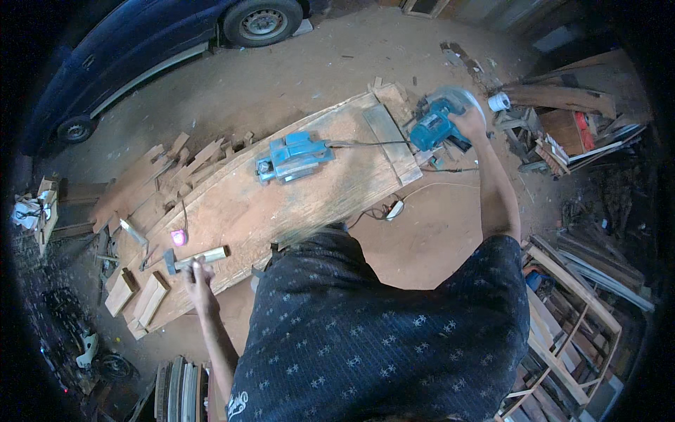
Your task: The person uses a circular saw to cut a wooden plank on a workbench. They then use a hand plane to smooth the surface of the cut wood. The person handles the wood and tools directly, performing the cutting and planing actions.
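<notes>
At the far right end of the workbench (330,200), my right hand (467,121) is closed around the handle of a teal power saw (432,131) with a round guard. My left hand (200,280) is over the bench's near left part, its fingers drawn together in front of the handle of a hammer (215,254). Whether they grip the handle or something small is not clear. Just left of that hand lie two short wood blocks (150,299). A small pink object (179,237) sits beyond the hammer. A blue electric planer (299,156) rests mid-bench, its cord running toward the saw.
Wood offcuts (200,160) line the bench's far edge. A dark blue vehicle (155,53) stands at the back left. Scrap timber and a white can (499,102) lie to the right, a wooden frame (573,337) at the near right. A cable with a white plug block (395,209) hangs beside the bench.
</notes>
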